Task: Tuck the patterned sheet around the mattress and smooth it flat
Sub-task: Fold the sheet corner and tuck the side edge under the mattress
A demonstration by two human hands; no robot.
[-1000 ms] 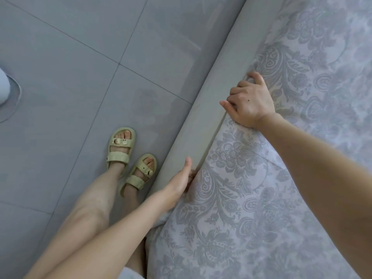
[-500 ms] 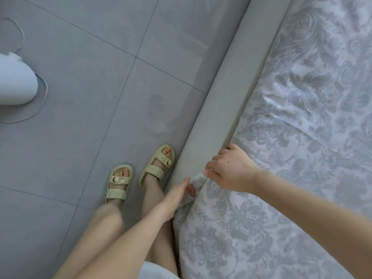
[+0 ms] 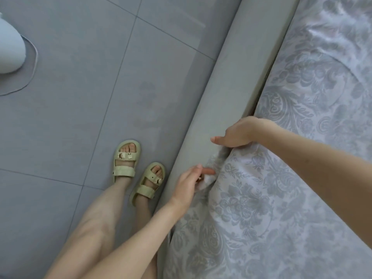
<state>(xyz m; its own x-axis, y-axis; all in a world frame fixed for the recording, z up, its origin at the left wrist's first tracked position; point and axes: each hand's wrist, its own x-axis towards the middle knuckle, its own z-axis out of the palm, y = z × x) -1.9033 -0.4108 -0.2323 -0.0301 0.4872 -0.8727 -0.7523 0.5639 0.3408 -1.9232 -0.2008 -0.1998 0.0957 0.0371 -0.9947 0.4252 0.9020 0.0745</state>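
You are mid-tuck along the bed's left edge. Your left hand [image 3: 188, 180] pinches a loose bit of sheet [image 3: 261, 198] by the frame [image 3: 225, 93]; your right hand [image 3: 235, 135] lifts the mattress edge, fingers hidden. Next, push the slack into the gap.

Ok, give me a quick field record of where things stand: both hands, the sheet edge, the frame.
left hand: pinching a bunched bit of sheet edge beside the frame
right hand: fingers pushed down into the gap, thumb out over the frame
patterned sheet: covers the mattress top, wrinkled, edge loose near the left hand
bed frame: grey padded rail, bare
floor: grey tiles
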